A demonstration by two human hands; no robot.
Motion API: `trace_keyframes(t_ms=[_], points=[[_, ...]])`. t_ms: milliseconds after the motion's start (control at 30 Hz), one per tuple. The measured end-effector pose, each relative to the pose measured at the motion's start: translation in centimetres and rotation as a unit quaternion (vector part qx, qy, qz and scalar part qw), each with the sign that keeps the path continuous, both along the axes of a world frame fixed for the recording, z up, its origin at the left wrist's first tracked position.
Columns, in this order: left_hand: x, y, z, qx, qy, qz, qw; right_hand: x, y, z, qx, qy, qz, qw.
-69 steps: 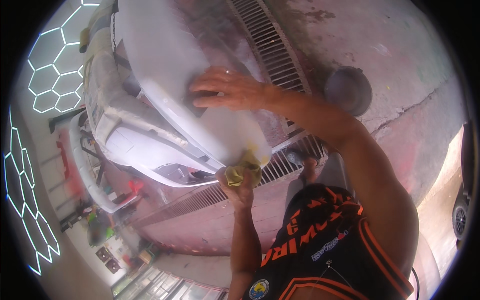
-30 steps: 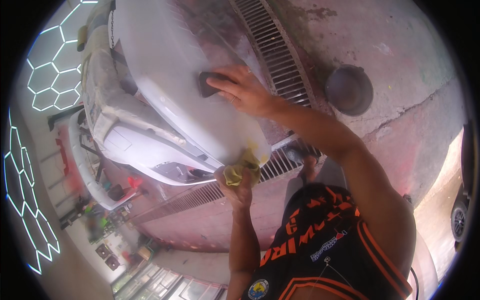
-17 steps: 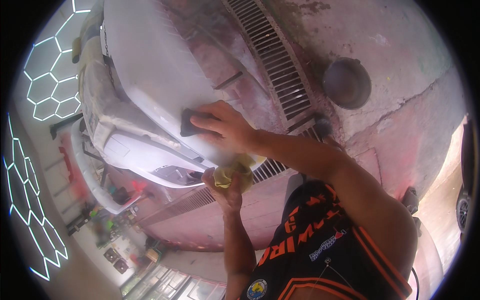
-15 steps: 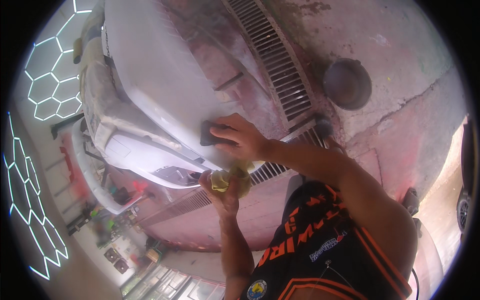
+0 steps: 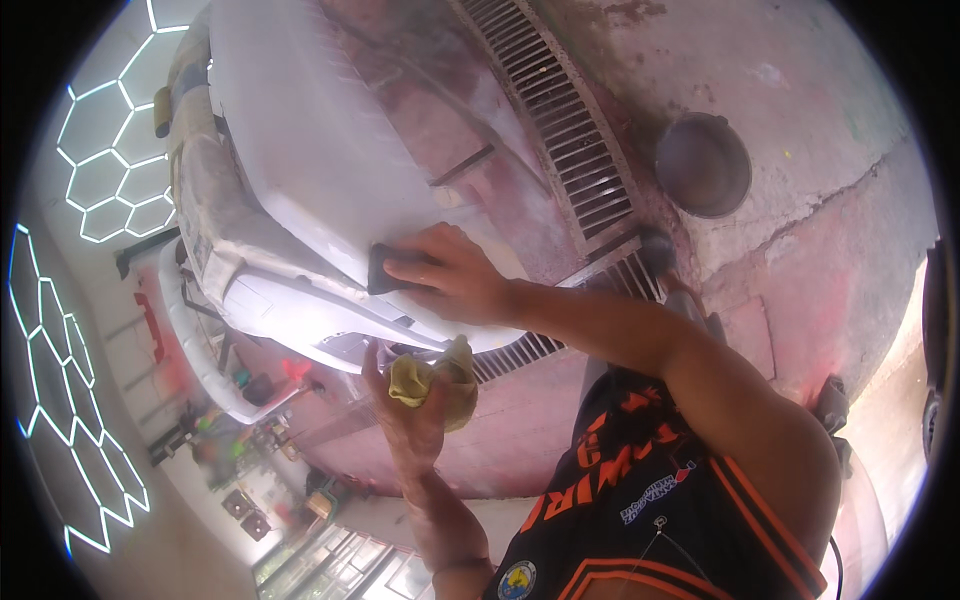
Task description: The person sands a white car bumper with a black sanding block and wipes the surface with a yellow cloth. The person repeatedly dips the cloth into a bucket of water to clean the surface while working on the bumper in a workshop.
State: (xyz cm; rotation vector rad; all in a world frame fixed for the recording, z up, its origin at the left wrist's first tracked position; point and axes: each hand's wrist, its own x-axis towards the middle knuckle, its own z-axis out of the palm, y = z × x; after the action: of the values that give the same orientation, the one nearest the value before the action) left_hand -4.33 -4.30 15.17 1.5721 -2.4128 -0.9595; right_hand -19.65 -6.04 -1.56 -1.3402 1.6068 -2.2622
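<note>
Head view, centre of frame. Right hand [image 5: 450,280] pressed flat-ish on white car body panel [image 5: 300,150], fingers curled lightly over dark sanding block [image 5: 382,270], block face against panel near its lower edge. Grip closed round block, thumb side hidden, so can't tell how tight. Forearm running from lower right of frame up to centre.

Left hand [image 5: 405,410] just below, lower centre, fist closed on crumpled yellow-green cloth [image 5: 435,375]; cloth bunched above knuckles, close under panel edge, touching or not: can't tell. Left forearm coming up from bottom edge.

Panel filling upper left to centre, pale, dusty, masked w/ tape and paper [image 5: 200,200] along its left side. Metal drain grate [image 5: 560,130] in reddish concrete floor, upper centre to mid-right. Round dark bowl [image 5: 703,165] on floor, upper right. Hexagon light strips [image 5: 105,150] at far left. Black and orange shirt [image 5: 650,510] at lower right.
</note>
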Motion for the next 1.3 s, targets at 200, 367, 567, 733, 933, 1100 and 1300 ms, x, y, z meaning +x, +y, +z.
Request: trace_keyframes(t_ms=[200,367,567,733,933,1100,1300], points=[[-5.0,-3.1,4.0,-0.064,-0.144,-0.081,0.984,-2.0,1.5,-0.1,0.044,0.074,0.024,0.996],[-9.2,-6.0,5.2,-0.132,-0.324,-0.138,0.927,-2.3,10.6,-10.5,0.169,0.002,0.006,0.986],[-11.6,-7.7,3.9,-0.214,-0.450,-0.187,0.846,-5.3,15.9,-13.7,0.221,-0.057,-0.017,0.973],[-8.5,-6.2,1.2,-0.209,-0.480,-0.228,0.821,-7.7,17.1,-13.8,0.243,-0.063,-0.023,0.968],[-9.0,-4.6,0.6,-0.157,-0.510,-0.219,0.817,-9.3,18.2,-14.4,0.252,-0.067,-0.040,0.965],[-11.7,-7.9,3.3,-0.281,-0.480,-0.188,0.809,-10.5,20.3,-14.7,0.276,-0.081,-0.047,0.957],[-12.6,-9.5,3.9,-0.308,-0.463,-0.175,0.813,-11.1,21.6,-14.9,0.293,-0.098,-0.053,0.950]])
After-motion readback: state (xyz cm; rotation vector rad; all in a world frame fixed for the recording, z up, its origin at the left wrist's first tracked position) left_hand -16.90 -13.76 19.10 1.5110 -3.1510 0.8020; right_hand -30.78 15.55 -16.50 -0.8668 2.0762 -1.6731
